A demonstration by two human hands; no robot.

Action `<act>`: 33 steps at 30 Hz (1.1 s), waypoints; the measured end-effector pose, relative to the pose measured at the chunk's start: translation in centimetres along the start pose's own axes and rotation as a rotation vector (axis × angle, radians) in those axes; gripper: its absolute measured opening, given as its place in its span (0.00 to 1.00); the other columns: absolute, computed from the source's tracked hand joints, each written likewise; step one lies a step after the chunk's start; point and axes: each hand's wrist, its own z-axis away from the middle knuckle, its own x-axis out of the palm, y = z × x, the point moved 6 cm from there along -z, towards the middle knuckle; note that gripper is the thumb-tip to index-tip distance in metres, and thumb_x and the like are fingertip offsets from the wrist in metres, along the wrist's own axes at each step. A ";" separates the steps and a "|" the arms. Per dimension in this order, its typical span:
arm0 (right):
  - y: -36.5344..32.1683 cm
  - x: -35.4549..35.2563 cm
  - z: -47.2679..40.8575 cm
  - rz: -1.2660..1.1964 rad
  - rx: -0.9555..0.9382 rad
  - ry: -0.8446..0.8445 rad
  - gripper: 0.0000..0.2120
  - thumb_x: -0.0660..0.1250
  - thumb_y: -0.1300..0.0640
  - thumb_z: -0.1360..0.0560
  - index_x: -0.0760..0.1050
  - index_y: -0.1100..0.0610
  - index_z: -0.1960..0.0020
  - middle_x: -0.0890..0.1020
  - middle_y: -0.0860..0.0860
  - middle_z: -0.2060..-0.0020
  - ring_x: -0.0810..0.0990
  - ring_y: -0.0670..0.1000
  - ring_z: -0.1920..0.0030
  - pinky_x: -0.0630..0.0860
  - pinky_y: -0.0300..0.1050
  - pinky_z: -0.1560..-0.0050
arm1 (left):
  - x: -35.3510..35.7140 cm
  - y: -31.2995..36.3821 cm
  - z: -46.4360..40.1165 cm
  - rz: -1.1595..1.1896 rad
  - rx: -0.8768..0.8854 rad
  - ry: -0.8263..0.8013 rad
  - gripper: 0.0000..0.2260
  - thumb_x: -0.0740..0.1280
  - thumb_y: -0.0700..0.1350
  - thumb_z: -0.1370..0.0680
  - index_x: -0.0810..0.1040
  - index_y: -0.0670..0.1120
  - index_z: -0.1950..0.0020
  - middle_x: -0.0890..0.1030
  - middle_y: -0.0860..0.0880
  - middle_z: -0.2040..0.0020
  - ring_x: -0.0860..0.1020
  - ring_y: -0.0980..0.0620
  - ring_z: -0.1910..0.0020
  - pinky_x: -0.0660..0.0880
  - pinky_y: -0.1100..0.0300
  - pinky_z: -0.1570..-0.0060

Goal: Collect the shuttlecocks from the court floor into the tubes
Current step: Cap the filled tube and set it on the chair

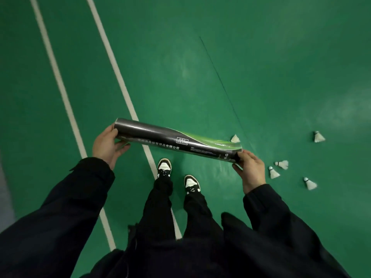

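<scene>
A long black tube (177, 141) with a green swirl and white printed characters is held nearly level in front of the body, above the green court floor (261, 67), its right end tilted slightly lower in the view. The tube's left end is grasped by the left hand (107, 146), the thumb laid over the top edge and the fingers curled beneath. The right end is grasped by the right hand (250, 168), its fingers wrapped over the end so that the opening is hidden; whether a cap is fitted there cannot be told.

Five white shuttlecocks are seen lying on the floor, all to the right of the tube and apart from both hands. One (235, 139) is partly hidden just behind the tube's right end. Two (282, 164) (274, 172) lie close together just beyond the right hand, one (310, 183) a little farther out, and one (318, 136) well off to the right.

Two white court lines (112, 63) are crossed by the tube's left half. Black-and-white shoes (164, 167) are planted below the tube.
</scene>
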 end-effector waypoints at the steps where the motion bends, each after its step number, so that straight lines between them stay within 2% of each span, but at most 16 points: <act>1: -1.0 0.5 1.2 0.021 -0.021 -0.033 0.05 0.65 0.63 0.20 0.78 0.59 0.46 0.82 0.56 0.49 0.80 0.53 0.47 0.78 0.52 0.41 | -1.4 0.6 1.6 0.033 0.012 0.035 0.11 0.59 0.43 0.13 0.79 0.52 0.36 0.81 0.47 0.38 0.80 0.44 0.35 0.76 0.45 0.32; 3: -2.8 2.1 3.3 0.055 -0.072 -0.097 0.06 0.65 0.62 0.20 0.78 0.60 0.45 0.82 0.57 0.49 0.80 0.53 0.47 0.79 0.50 0.44 | -4.2 1.4 4.5 0.111 0.038 0.097 0.10 0.60 0.43 0.13 0.79 0.52 0.38 0.81 0.48 0.39 0.80 0.44 0.37 0.76 0.45 0.32; 5: -4.3 4.4 5.1 0.088 -0.118 -0.167 0.05 0.65 0.61 0.20 0.79 0.58 0.47 0.82 0.55 0.52 0.80 0.52 0.48 0.78 0.48 0.47 | -7.3 1.5 6.8 0.191 0.064 0.170 0.11 0.60 0.43 0.13 0.78 0.50 0.34 0.80 0.48 0.40 0.81 0.45 0.39 0.78 0.48 0.36; 10: -5.5 11.9 11.2 0.257 -0.244 -0.367 0.04 0.67 0.58 0.20 0.79 0.53 0.51 0.83 0.51 0.51 0.79 0.50 0.46 0.74 0.50 0.40 | -17.1 -1.7 11.4 0.410 0.063 0.378 0.09 0.57 0.42 0.13 0.75 0.48 0.36 0.78 0.48 0.45 0.79 0.44 0.41 0.79 0.52 0.44; 13: -4.1 18.6 16.1 0.378 -0.299 -0.540 0.05 0.66 0.58 0.20 0.80 0.53 0.53 0.83 0.52 0.52 0.78 0.49 0.49 0.74 0.49 0.41 | -24.3 -5.6 13.7 0.541 0.039 0.500 0.08 0.59 0.45 0.13 0.74 0.48 0.36 0.77 0.48 0.44 0.78 0.44 0.40 0.79 0.53 0.48; 18: 2.8 31.0 24.6 0.523 -0.303 -0.771 0.07 0.65 0.61 0.20 0.78 0.55 0.56 0.81 0.52 0.58 0.77 0.48 0.57 0.74 0.45 0.50 | -36.8 -12.7 18.1 0.727 0.023 0.679 0.06 0.62 0.51 0.14 0.76 0.52 0.46 0.77 0.49 0.45 0.77 0.45 0.42 0.78 0.52 0.45; 23: 12.1 41.6 33.8 0.662 -0.293 -0.945 0.02 0.66 0.59 0.20 0.77 0.56 0.50 0.80 0.53 0.56 0.77 0.49 0.57 0.74 0.46 0.50 | -48.6 -19.2 22.9 0.937 -0.009 0.873 0.08 0.63 0.55 0.15 0.75 0.51 0.44 0.78 0.51 0.47 0.78 0.48 0.46 0.76 0.54 0.50; 26: 17.4 47.1 39.1 0.720 -0.264 -1.062 0.03 0.65 0.57 0.21 0.77 0.54 0.51 0.79 0.53 0.55 0.76 0.50 0.53 0.73 0.49 0.47 | -54.8 -22.2 25.3 1.039 0.015 0.931 0.10 0.66 0.59 0.18 0.77 0.54 0.46 0.77 0.51 0.49 0.77 0.49 0.48 0.75 0.56 0.55; 29: 22.2 51.6 43.9 0.793 -0.258 -1.128 0.03 0.65 0.56 0.21 0.77 0.54 0.50 0.80 0.52 0.56 0.77 0.50 0.53 0.73 0.49 0.46 | -60.3 -24.6 27.2 1.116 0.015 0.986 0.11 0.67 0.60 0.19 0.77 0.54 0.46 0.75 0.51 0.48 0.75 0.49 0.48 0.75 0.57 0.54; 33: 28.1 58.1 49.6 0.852 -0.224 -1.232 0.02 0.66 0.56 0.21 0.77 0.54 0.51 0.80 0.52 0.56 0.77 0.50 0.52 0.73 0.50 0.45 | -67.1 -26.4 28.5 1.228 0.053 1.061 0.12 0.68 0.61 0.20 0.76 0.55 0.45 0.75 0.51 0.46 0.75 0.48 0.43 0.75 0.55 0.51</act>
